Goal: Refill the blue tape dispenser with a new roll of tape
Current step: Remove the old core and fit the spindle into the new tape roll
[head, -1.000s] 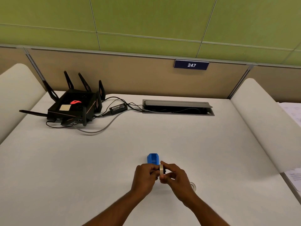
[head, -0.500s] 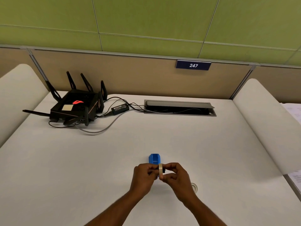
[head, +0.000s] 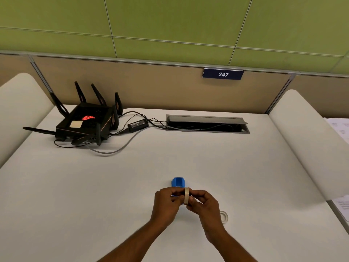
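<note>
The blue tape dispenser sits on the white desk just beyond my hands; its near end is hidden behind my fingers. A pale roll of tape stands on edge between both hands. My left hand pinches it from the left and my right hand from the right, directly in front of the dispenser. A second, clear ring of tape lies flat on the desk by my right wrist.
A black router with antennas, its power brick and cables sit at the back left. An open cable tray is set into the desk at the back. White side panels flank the desk; papers lie at the right.
My hands and the roll stay almost where they were in front of the dispenser; only the camera has shifted slightly.
</note>
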Tool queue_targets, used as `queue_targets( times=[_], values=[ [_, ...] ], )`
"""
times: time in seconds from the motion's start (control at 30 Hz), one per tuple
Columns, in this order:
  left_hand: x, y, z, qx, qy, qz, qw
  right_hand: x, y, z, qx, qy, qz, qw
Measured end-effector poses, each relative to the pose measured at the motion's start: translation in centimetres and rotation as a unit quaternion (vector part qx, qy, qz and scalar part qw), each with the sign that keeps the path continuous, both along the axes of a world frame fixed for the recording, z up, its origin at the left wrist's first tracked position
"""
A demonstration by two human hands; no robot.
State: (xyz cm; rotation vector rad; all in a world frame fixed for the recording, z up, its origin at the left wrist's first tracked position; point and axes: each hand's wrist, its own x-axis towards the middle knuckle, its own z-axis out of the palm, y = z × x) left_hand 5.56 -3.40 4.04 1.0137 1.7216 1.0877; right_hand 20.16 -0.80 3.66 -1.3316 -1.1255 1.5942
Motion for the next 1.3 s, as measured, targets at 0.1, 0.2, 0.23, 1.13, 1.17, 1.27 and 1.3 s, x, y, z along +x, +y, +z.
queue_targets(
  times=[0.1,0.2,0.23,1.13,1.17,1.27,1.3],
  values=[
    [0.0,0.1,0.3,0.002,0.003,-0.003,1.0,0.1,0.1,0.0,-0.005,0.012,-0.015,1.0],
    [0.1,0.1,0.5,0.002,0.002,-0.004,1.0,0.3,0.3,-0.1,-0.017,0.02,-0.019,0.999],
    [0.1,0.2,0.6,0.001,0.0,-0.004,1.0,0.4,0.4,-0.1,-0.021,0.022,-0.019,0.999],
    [0.8,0.8,1.2,-0.021,0.04,-0.019,0.999,1.5,1.1,-0.3,0.006,0.002,0.009,1.0],
    [0.8,0.8,1.1,-0.019,0.038,-0.021,0.999,1.5,1.1,-0.3,0.005,0.0,0.007,1.0],
    [0.8,0.7,1.2,-0.02,0.038,-0.025,0.999,1.6,1.0,-0.3,-0.002,-0.003,0.006,1.0],
    [0.8,0.7,1.2,-0.022,0.039,-0.025,0.999,1.6,1.0,-0.3,-0.003,-0.003,0.011,1.0]
  ],
)
